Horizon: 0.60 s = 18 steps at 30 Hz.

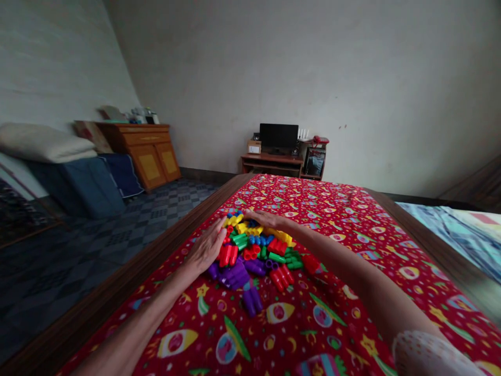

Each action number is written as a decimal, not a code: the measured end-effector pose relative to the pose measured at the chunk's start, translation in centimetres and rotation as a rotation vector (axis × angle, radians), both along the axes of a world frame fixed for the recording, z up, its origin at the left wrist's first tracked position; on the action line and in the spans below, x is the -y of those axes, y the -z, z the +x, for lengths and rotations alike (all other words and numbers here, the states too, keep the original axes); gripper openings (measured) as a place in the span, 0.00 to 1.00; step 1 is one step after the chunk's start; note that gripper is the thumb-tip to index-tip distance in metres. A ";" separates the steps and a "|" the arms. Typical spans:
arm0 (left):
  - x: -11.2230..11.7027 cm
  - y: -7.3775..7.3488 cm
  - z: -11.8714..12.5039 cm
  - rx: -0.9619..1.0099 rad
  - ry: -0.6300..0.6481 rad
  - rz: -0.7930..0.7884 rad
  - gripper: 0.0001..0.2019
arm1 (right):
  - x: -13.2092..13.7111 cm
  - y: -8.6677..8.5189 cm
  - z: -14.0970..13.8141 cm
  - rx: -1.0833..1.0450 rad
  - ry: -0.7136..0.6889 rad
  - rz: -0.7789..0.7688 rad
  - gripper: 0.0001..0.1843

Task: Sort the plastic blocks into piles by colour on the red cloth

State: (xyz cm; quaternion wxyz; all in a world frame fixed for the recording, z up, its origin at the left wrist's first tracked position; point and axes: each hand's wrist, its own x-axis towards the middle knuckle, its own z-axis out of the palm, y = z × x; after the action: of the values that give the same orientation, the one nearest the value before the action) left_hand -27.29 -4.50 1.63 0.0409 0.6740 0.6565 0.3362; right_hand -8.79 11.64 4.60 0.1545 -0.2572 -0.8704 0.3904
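Currently, my left hand lies open and palm down against the left side of a heap of interlocking plastic blocks, its fingers spread over the pile. My right hand reaches in from the other side, flat and relaxed, its fingertips on the yellow blocks at the top of the heap. Neither hand is clenched, and I see no block gripped in either. The heap sits on a red printed cloth, with purple blocks and red blocks at its near edge. A wooden edge runs along the cloth's left side, above a dark checkered floor. Ahead, a black monitor stands on a low wooden desk, and a wooden cabinet stands against the left wall. A pale dotted sleeve covers my right arm.
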 end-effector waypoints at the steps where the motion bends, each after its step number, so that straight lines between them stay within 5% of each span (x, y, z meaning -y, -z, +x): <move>1: -0.1 0.0 0.0 0.018 0.012 -0.005 0.33 | 1.2 -0.3 0.2 0.015 -0.034 -0.029 0.33; 7: 0.2 -0.8 0.2 0.083 0.207 -0.047 0.30 | 7.8 -3.5 4.8 -0.003 -0.208 0.015 0.36; 10: 1.0 -1.7 0.4 0.088 0.239 -0.100 0.30 | 9.3 -4.2 9.9 -0.006 -0.066 0.148 0.35; 14: 2.7 -3.1 1.9 0.028 0.359 -0.130 0.33 | 10.6 -2.0 16.6 0.137 0.058 0.228 0.46; 18: 4.5 -3.3 4.3 -0.173 0.434 -0.129 0.44 | 12.7 1.3 17.7 0.198 0.061 0.383 0.57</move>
State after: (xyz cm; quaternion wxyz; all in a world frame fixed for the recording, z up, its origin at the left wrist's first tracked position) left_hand -22.97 -8.98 4.93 0.0989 0.8216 0.5174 0.2179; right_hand 8.93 -1.06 3.26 0.1263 -0.2866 -0.9314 0.1858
